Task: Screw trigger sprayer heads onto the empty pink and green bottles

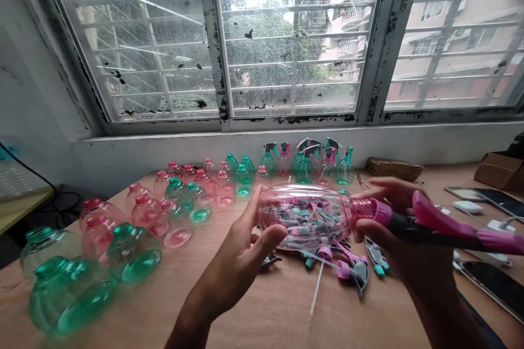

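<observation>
A clear pink spray bottle (305,212) lies sideways in the air above the table, its neck pointing right. My left hand (237,253) is closed around its base, thumb in front and fingers partly hidden behind. A pink and black trigger spray head (444,221) meets the bottle's neck. My right hand (409,262) grips it at the pink collar, thumb on the near side. How far the collar is screwed on, I cannot tell. Below and behind the bottle lies a pile of loose spray heads, among them a grey and pink one (356,272).
Green bottles (135,253) and pink bottles (149,212) without heads stand on the left. Several bottles with spray heads (305,166) line the back by the wall. Phones (495,283), a white charger (469,207) and a cardboard box (499,169) are at the right.
</observation>
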Available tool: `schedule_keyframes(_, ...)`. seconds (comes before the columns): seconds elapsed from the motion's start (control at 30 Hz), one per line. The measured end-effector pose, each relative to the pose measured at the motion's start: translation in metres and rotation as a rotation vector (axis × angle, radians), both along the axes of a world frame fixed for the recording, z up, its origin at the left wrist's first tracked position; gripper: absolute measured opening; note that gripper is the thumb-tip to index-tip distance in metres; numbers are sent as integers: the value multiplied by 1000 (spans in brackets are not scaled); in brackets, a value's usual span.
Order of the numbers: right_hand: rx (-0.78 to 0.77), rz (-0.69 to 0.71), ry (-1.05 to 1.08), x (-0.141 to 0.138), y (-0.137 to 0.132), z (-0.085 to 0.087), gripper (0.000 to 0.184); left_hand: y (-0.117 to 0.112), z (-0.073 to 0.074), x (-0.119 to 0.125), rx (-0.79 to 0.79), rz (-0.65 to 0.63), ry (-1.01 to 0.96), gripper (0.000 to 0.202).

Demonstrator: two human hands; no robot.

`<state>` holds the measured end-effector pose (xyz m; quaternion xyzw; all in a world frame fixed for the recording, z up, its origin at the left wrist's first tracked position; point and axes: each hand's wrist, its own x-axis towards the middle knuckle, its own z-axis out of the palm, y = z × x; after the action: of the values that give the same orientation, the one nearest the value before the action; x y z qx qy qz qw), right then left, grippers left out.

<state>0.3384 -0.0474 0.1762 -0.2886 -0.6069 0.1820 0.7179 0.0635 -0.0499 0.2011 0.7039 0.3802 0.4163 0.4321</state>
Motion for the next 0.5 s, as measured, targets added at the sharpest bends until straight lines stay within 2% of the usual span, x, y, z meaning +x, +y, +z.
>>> schedule_keyframes(0.07,-71,90,93,-3,2,-2,53,3,1,-1,34,13,-36,89)
schedule_keyframes(0.13,-132,147,77,-4,5,-2,45,6,1,-6,130,24,-66,85)
schedule_keyframes(0.23,-156,91,-35,-6,6,1,29,10,0,-17,325,51,-60,91)
schedule_keyframes(0.3,-203,64,-29,-12,2,2,29,11,-1,-25,413,48,-37,97)
schedule_keyframes(0.4,-317,121,43,-24,-7,3,33,13,0,-36,480,3,-21,101)
schedule_keyframes(0.5,-299,183,32,-27,-12,3,33,16,2,-42,532,-53,10,102)
